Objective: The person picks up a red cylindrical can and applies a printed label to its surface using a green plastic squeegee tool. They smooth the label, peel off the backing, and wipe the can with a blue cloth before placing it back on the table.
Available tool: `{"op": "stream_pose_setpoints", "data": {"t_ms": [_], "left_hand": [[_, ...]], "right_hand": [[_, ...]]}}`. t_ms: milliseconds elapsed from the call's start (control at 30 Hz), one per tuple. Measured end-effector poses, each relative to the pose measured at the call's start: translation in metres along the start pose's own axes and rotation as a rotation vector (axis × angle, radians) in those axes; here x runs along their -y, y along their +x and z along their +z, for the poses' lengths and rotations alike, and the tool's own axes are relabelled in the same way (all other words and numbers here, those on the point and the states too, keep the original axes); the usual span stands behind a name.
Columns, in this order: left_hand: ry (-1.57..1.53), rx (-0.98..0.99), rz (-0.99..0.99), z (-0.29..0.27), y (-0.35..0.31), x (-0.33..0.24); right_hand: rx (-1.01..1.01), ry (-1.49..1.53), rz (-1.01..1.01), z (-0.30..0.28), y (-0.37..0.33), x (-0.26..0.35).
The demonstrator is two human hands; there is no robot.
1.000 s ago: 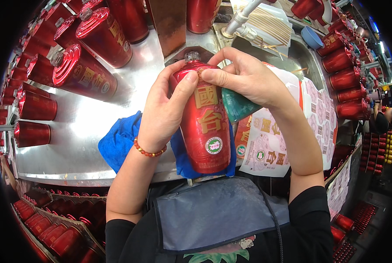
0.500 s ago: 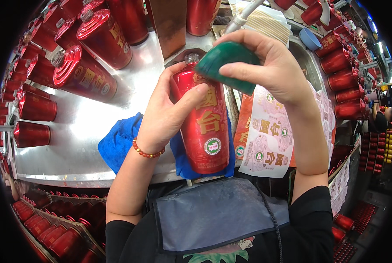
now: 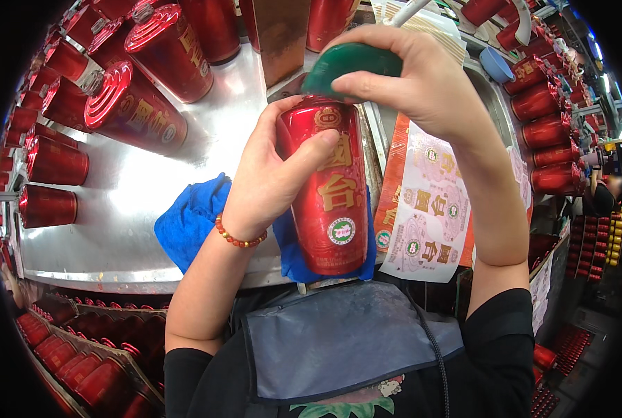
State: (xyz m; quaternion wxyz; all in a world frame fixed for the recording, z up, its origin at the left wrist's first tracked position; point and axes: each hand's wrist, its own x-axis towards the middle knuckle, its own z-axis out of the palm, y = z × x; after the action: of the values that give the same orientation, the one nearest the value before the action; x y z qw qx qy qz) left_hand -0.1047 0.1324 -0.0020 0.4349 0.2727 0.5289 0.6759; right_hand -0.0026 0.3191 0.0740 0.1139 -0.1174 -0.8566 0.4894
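left hand [image 3: 272, 184] grips red bottle [image 3: 328, 191] | right hand [image 3: 422, 87] pinches green pad [image 3: 349, 63], maybe sponge

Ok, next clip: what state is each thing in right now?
Red bottle: lying on the blue cloth, label up, held.
Left hand: grip closed around the bottle.
Right hand: holds the green pad.
Green pad: at the bottle's top end.
Blue cloth: bunched on the metal table.
Label sheets: lying flat.
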Motion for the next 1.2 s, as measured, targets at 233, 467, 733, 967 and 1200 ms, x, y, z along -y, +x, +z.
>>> {"op": "stream_pose_setpoints", "data": {"t_ms": [233, 467, 733, 967, 1200], "left_hand": [[0.209, 0.007, 0.045, -0.011, -0.008, 0.003], [0.847, -0.04, 0.531, 0.001, -0.051, 0.007], [0.857, -0.012, 0.568, 0.001, -0.049, 0.017], [0.754, -0.007, 0.541, -0.005, -0.047, 0.028], [0.534, -0.052, 0.44, -0.005, -0.045, 0.037]], "right_hand": [[-0.051, 0.081, -0.054, -0.007, -0.012, 0.003], [0.019, -0.074, -0.117, -0.002, -0.017, -0.001], [0.13, -0.172, -0.188, -0.006, -0.009, 0.004], [-0.124, -0.15, -0.117, 0.005, -0.026, 0.009], [-0.473, -0.139, 0.111, 0.009, -0.053, -0.025]]}}
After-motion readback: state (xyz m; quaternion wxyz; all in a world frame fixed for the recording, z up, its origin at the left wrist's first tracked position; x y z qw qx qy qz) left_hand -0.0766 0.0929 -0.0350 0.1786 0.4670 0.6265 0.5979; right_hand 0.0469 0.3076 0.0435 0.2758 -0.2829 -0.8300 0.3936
